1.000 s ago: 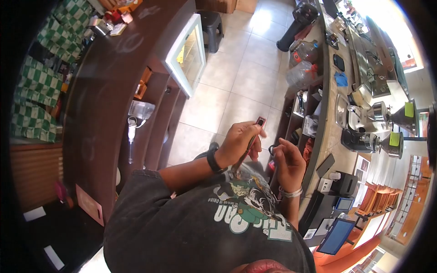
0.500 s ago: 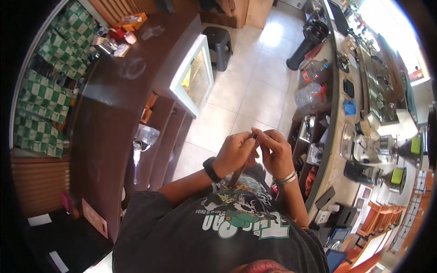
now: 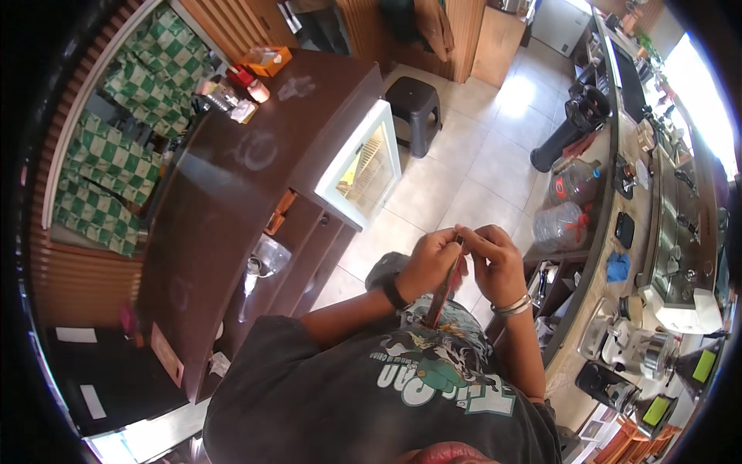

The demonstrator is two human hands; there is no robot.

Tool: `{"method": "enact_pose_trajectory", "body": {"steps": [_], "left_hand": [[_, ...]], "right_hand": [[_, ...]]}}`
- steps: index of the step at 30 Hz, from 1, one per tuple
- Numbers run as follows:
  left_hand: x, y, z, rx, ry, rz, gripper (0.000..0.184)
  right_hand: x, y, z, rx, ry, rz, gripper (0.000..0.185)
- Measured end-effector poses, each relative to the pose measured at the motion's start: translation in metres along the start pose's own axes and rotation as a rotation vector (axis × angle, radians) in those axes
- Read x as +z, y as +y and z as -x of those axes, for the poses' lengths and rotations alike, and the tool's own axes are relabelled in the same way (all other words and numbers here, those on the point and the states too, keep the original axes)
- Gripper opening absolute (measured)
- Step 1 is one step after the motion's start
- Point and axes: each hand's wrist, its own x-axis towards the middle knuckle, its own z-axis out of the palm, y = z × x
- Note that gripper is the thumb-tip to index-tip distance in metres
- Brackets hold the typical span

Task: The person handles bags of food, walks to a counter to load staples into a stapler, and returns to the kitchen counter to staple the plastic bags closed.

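Observation:
My left hand (image 3: 430, 264), with a black band at the wrist, is closed with its thumb and fingers pinched together. Close against it is my right hand (image 3: 497, 263), which wears silvery bangles and is also pinched shut. Between them they hold the upper end of a narrow, dark reddish-brown strap-like strip (image 3: 442, 300). From my fingertips the strip runs down toward the front of my dark printed T-shirt (image 3: 348, 394). A small dark piece shows at its top end, but my fingers cover most of it.
A brown counter (image 3: 224, 201) with shelves stands left, beside a small glass-fronted case (image 3: 359, 166). A black stool (image 3: 413, 108) is ahead. On the right, a long counter (image 3: 576, 332) carries coffee equipment; large plastic bottles (image 3: 558, 226) sit by it.
My view has turned, so the room and both hands sit further right and lower. The hands stay together at the strip's end, and more of the strip now shows below them.

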Motion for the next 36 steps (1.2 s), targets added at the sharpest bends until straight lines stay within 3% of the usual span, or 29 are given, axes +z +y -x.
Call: {"method": "enact_pose_trajectory", "body": {"steps": [8, 12, 14, 20, 23, 36], "left_hand": [[0.009, 0.004, -0.05, -0.123, -0.135, 0.095, 0.022], [0.006, 0.016, -0.073, -0.149, -0.163, 0.058, 0.022], [0.003, 0.026, -0.086, -0.168, -0.167, 0.028, 0.022], [-0.006, 0.026, -0.103, -0.178, -0.2, 0.0, 0.021], [-0.007, 0.029, -0.105, -0.132, -0.163, 0.01, 0.018], [-0.034, 0.047, -0.132, -0.135, -0.15, 0.066, 0.013]], "right_hand": [[-0.028, 0.048, -0.029, 0.169, 0.061, -0.068, 0.026], [-0.028, 0.068, -0.035, 0.445, 0.284, -0.254, 0.014], [-0.031, 0.075, -0.043, 0.528, 0.504, -0.729, 0.015], [-0.028, 0.063, -0.06, 0.505, 0.417, -0.577, 0.015], [-0.03, 0.046, -0.078, 0.313, 0.325, -0.054, 0.016], [-0.017, 0.053, -0.129, 0.188, 0.183, 0.213, 0.019]]}}
